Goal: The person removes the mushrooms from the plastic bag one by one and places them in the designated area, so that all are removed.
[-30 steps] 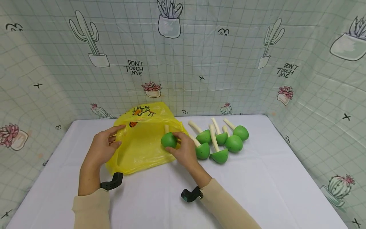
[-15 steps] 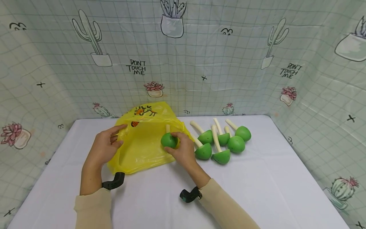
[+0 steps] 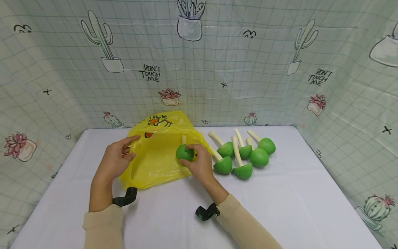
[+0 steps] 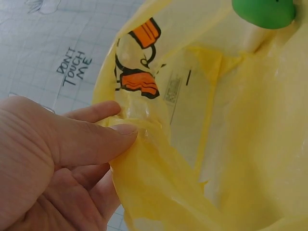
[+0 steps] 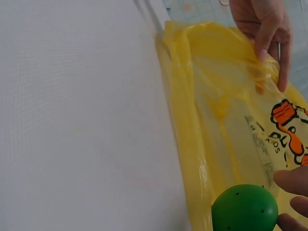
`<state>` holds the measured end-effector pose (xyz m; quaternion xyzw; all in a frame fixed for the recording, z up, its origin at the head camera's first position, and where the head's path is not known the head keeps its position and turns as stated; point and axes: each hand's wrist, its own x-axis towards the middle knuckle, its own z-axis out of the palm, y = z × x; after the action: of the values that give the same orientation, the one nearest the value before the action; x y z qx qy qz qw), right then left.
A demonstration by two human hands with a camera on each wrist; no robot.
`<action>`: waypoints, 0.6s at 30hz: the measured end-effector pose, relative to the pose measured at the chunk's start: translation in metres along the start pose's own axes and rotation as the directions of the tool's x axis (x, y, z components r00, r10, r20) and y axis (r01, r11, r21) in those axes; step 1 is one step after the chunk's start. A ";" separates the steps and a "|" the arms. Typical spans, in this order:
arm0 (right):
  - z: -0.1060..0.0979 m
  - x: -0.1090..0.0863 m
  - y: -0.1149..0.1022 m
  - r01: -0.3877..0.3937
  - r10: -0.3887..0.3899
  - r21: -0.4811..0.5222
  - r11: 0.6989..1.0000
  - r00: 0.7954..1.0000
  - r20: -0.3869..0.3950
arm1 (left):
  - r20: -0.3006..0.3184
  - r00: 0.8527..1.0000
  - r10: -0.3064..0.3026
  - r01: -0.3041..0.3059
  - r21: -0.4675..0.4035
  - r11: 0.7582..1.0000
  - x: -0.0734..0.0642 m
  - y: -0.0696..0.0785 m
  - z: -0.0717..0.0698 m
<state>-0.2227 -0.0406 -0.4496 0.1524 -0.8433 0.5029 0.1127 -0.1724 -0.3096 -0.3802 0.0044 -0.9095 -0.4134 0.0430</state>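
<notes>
A yellow plastic bag [image 3: 152, 167] with a printed cartoon lies with its mouth facing me. My left hand [image 3: 113, 162] pinches the left rim of the mouth between thumb and fingers, as the left wrist view shows of the thin film [image 4: 154, 163]. At the right side of the opening, my right hand [image 3: 200, 162] holds a toy mushroom [image 3: 184, 152] by its green, black-dotted cap. Its pale stem points away from me, into the bag. In the right wrist view the green cap [image 5: 245, 209] shows between the bag's edge and the fingertips.
Several more green-capped mushrooms [image 3: 242, 171] with cream stems lie in a cluster right of the bag, the closest touching or near its edge. A white cloth covers the table [image 3: 280, 207]. Behind stands a grid-patterned curtain [image 3: 199, 69] with cactus drawings.
The whole head view has drifted slightly to the right. Both hands, the bag and the held mushroom keep nearly the same places relative to each other.
</notes>
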 end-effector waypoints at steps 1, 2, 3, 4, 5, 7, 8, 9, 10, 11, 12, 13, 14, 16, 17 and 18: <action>0.000 0.000 0.000 0.000 0.000 0.004 1.000 1.000 -0.004 | 0.000 1.000 0.001 -0.001 0.000 1.000 0.000 0.000 0.000; 0.001 0.000 0.002 0.004 -0.004 0.003 1.000 1.000 -0.008 | 0.000 1.000 0.001 -0.001 -0.001 1.000 0.000 0.000 0.000; 0.002 0.000 0.003 0.008 -0.008 0.002 1.000 1.000 -0.014 | 0.002 1.000 0.001 -0.001 -0.001 1.000 0.000 -0.001 0.000; 0.002 0.000 0.003 0.011 -0.011 0.001 1.000 1.000 -0.018 | 0.003 1.000 0.000 0.000 -0.002 1.000 0.000 -0.001 0.000; 0.003 0.001 0.004 0.015 -0.015 0.000 1.000 1.000 -0.022 | 0.004 1.000 0.000 0.000 -0.001 1.000 0.000 -0.001 0.000; 0.004 0.001 0.005 0.019 -0.019 -0.001 1.000 0.999 -0.026 | 0.006 1.000 0.000 0.000 -0.001 1.000 0.000 -0.002 0.000; 0.004 0.001 0.006 0.019 -0.019 -0.003 1.000 0.999 -0.027 | 0.008 1.000 0.000 0.000 -0.002 1.000 0.000 -0.002 0.000; 0.005 0.001 0.006 0.018 -0.018 0.000 1.000 0.999 -0.028 | 0.009 1.000 0.000 0.000 -0.003 1.000 -0.001 -0.002 0.000; 0.005 0.001 0.006 0.019 -0.019 0.001 1.000 0.999 -0.029 | 0.011 1.000 0.002 -0.002 -0.003 1.000 -0.001 -0.002 -0.001; 0.006 0.001 0.007 0.020 -0.020 0.000 1.000 0.999 -0.029 | 0.013 1.000 0.002 -0.002 -0.005 1.000 -0.001 -0.002 -0.001; 0.006 0.001 0.007 0.022 -0.022 0.000 1.000 0.999 -0.031 | 0.016 1.000 0.004 -0.004 -0.007 1.000 -0.001 -0.002 -0.001; 0.007 0.001 0.008 0.025 -0.025 -0.003 1.000 0.999 -0.034 | 0.018 1.000 0.006 -0.006 -0.009 1.000 -0.001 -0.002 -0.001; 0.007 0.001 0.008 0.029 -0.029 -0.007 1.000 0.999 -0.037 | 0.020 1.000 0.007 -0.007 -0.010 1.000 -0.001 -0.002 -0.002; 0.008 0.001 0.008 0.034 -0.035 -0.012 0.999 0.998 -0.045 | 0.021 1.000 0.006 -0.006 -0.012 1.000 -0.001 -0.002 -0.002; 0.009 0.001 0.009 0.035 -0.035 -0.015 0.999 0.998 -0.049 | 0.021 1.000 0.005 -0.004 -0.014 1.000 -0.001 -0.002 -0.002; 0.009 0.001 0.009 0.034 -0.035 -0.019 0.999 0.998 -0.052 | 0.020 1.000 0.004 -0.003 -0.012 1.000 -0.001 -0.002 -0.003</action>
<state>-0.2274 -0.0451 -0.4609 0.1528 -0.8419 0.4969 0.1445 -0.1711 -0.3126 -0.3799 -0.0016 -0.9073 -0.4189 0.0346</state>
